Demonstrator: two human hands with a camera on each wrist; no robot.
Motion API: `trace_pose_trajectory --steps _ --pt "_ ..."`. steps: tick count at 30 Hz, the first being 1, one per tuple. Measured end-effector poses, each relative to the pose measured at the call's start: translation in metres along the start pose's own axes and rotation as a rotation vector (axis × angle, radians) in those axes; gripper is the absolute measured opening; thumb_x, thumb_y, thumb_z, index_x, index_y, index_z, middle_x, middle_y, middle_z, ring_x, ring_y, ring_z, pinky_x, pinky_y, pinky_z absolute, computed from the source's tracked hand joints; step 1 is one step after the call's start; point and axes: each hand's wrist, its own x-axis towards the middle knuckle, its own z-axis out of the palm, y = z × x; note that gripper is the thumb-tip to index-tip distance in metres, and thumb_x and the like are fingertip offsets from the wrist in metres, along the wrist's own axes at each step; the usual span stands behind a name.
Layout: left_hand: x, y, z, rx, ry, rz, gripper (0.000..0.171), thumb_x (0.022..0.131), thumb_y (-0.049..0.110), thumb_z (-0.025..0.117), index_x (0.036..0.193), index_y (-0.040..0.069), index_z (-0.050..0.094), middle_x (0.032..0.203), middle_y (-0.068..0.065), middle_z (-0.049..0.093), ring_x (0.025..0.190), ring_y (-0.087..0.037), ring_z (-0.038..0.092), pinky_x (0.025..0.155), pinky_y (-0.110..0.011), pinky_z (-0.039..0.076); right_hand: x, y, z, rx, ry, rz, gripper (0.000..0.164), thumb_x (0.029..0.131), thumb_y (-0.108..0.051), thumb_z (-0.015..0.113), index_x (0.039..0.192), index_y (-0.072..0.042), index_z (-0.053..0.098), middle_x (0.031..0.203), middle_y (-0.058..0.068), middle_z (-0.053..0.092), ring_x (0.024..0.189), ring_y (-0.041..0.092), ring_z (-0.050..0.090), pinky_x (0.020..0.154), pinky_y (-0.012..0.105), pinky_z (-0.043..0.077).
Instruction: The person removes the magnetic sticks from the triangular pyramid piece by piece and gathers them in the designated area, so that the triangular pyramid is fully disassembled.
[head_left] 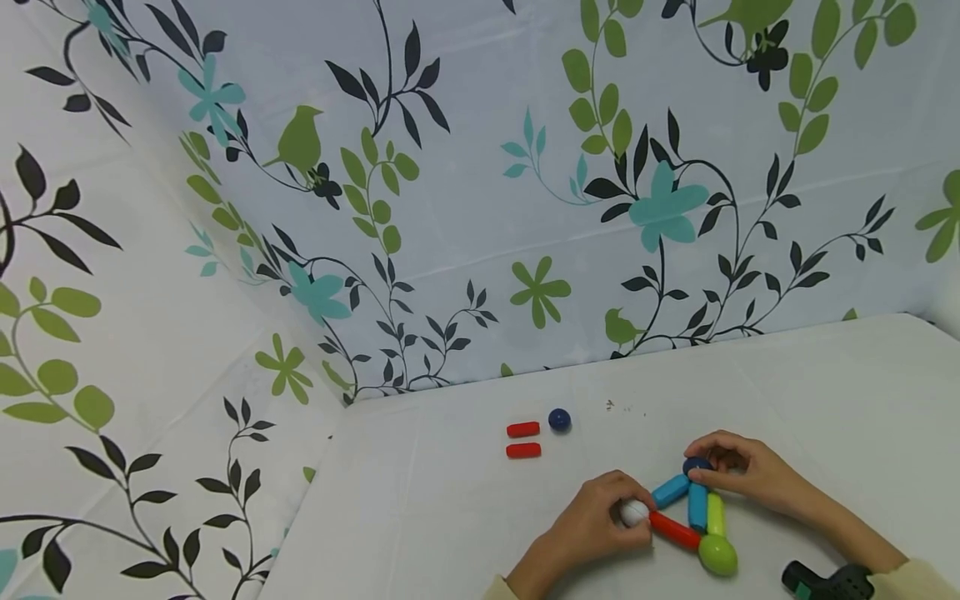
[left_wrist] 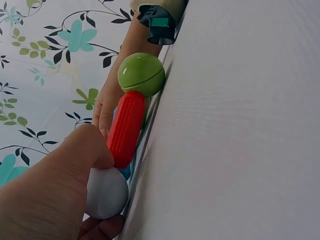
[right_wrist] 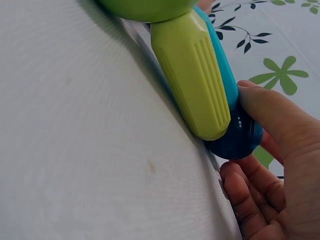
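On tbl (head_left: 420,500), 2 red sticks (head_left: 523,450) are lying nr a navy ball (head_left: 559,419). L hand (head_left: 600,518) is gripping a white ball (head_left: 633,512), a third red stick (head_left: 675,531) running to a green ball (head_left: 717,555). R hand (head_left: 753,475) is pinching another navy ball (head_left: 694,468) (2 blue sticks (head_left: 671,492) touching it).

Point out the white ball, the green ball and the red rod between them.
White ball (left_wrist: 107,193): left wrist view, middle of its visible side.
Green ball (head_left: 717,555): head view, middle of its upper surface.
Red rod (left_wrist: 126,129): left wrist view, on its ridged middle.
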Motion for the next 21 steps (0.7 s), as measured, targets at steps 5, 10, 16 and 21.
trace_pose_trajectory --steps 5,10,16,21 --pt "0.0007 -0.0032 0.0006 0.031 0.048 0.027 0.015 0.092 0.017 0.067 0.107 0.018 0.068 0.104 0.009 0.063 0.091 0.006 0.051 0.081 -0.012 0.046 -0.0002 -0.0002 0.0003 -0.013 0.003 0.009 0.023 0.085 0.002 0.071 0.106 -0.007 0.066 0.093 -0.007 0.064 0.077 0.008 0.052 0.063 0.022 0.046" --pt "0.0005 -0.0038 0.0004 0.060 0.070 0.070 0.025 0.094 0.020 0.066 0.118 0.015 0.065 0.109 0.006 0.064 0.093 0.005 0.050 0.081 -0.011 0.046 -0.0007 -0.0008 0.0006 -0.022 0.000 0.022 0.023 0.085 0.000 0.070 0.107 -0.006 0.066 0.094 -0.009 0.064 0.078 0.008 0.051 0.063 0.021 0.046" --pt "-0.0005 -0.0033 -0.0010 0.095 0.099 0.035 0.023 0.092 0.024 0.069 0.115 0.019 0.068 0.111 0.006 0.054 0.099 0.003 0.048 0.085 -0.012 0.046 -0.0006 -0.0020 0.0010 -0.028 0.011 0.019 0.023 0.085 0.000 0.071 0.106 -0.006 0.066 0.093 -0.009 0.063 0.078 0.008 0.051 0.063 0.021 0.046" --pt "-0.0022 -0.0038 -0.0053 0.145 0.146 0.001 0.023 0.092 0.025 0.070 0.114 0.023 0.070 0.109 0.007 0.047 0.102 0.001 0.046 0.087 -0.013 0.045 -0.0007 -0.0025 0.0008 -0.026 0.007 0.020 0.023 0.085 0.000 0.071 0.106 -0.006 0.066 0.094 -0.008 0.063 0.078 0.008 0.051 0.064 0.020 0.046"
